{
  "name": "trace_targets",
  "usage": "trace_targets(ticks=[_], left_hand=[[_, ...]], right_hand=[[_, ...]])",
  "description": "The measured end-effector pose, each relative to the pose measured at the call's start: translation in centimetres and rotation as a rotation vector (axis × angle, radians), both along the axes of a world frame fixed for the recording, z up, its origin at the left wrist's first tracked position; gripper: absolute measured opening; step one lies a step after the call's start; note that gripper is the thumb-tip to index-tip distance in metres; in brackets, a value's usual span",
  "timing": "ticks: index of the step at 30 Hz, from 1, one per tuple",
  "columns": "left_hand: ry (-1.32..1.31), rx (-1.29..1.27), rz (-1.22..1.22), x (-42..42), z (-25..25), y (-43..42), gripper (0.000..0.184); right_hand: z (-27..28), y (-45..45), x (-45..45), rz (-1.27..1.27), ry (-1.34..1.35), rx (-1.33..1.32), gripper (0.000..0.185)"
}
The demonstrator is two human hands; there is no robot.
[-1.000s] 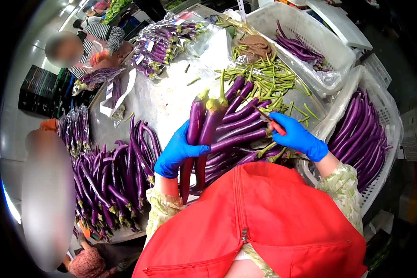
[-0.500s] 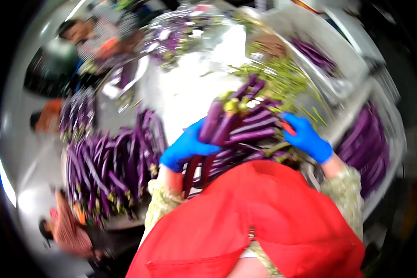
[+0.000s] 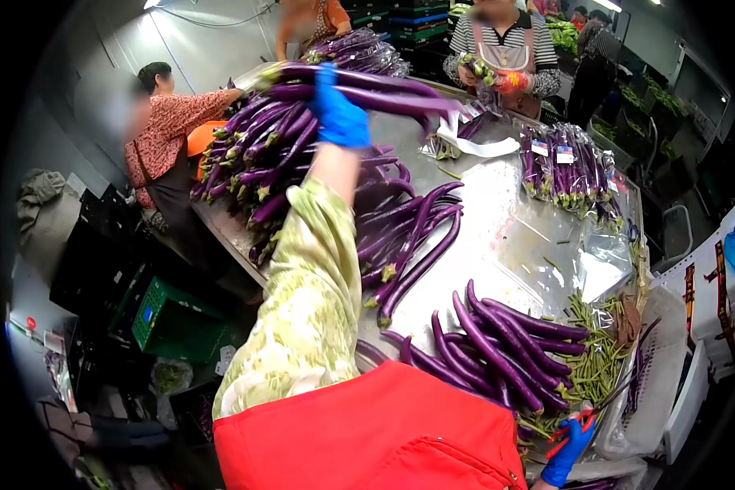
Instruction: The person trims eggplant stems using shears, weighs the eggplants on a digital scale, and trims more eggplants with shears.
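My left hand (image 3: 340, 114), in a blue glove, is stretched far out and closed round a few long purple eggplants (image 3: 384, 100). They lie crosswise, just above or touching the large eggplant pile (image 3: 278, 139). Low at the right, my gloved right hand (image 3: 572, 449) is closed on red-handled shears (image 3: 578, 423), with the blades hard to make out. Close to that hand are loose eggplants (image 3: 498, 347) on the metal table (image 3: 482, 245) and a heap of cut green stems (image 3: 592, 351).
Bagged eggplants (image 3: 567, 167) lie at the table's right and more bags (image 3: 355, 53) at the back. A clear plastic crate (image 3: 645, 384) stands at the right edge. Co-workers stand at the far and left sides. A green crate (image 3: 175, 322) sits on the left.
My left hand has carried the eggplants from in front of my body out to the pile. My view has swung left and up. The right hand still holds the shears.
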State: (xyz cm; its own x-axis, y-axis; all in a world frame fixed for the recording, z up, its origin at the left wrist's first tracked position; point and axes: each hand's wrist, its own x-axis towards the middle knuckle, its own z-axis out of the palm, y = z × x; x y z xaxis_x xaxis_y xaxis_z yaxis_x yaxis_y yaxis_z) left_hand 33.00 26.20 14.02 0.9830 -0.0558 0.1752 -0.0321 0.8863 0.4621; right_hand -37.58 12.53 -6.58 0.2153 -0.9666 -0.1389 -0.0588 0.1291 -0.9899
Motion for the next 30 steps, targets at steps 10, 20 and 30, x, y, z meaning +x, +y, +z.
trace_targets(ticks=[10, 20, 30], left_hand=[[-0.256, 2.564, 0.609, 14.2, 3.6, 10.6, 0.039], [-0.686, 1.166, 0.259, 2.4, 3.2, 4.5, 0.042], [-1.757, 0.997, -1.257, -40.7, -16.5, -1.5, 0.086]], right_hand=[[1.0, 0.6, 2.6, 0.067, 0.167, -0.083, 0.043], [2.6, 4.8, 1.4, -0.065, 0.013, -0.031, 0.047], [3.4, 11.1, -0.7, -0.213, -0.022, -0.017, 0.046]])
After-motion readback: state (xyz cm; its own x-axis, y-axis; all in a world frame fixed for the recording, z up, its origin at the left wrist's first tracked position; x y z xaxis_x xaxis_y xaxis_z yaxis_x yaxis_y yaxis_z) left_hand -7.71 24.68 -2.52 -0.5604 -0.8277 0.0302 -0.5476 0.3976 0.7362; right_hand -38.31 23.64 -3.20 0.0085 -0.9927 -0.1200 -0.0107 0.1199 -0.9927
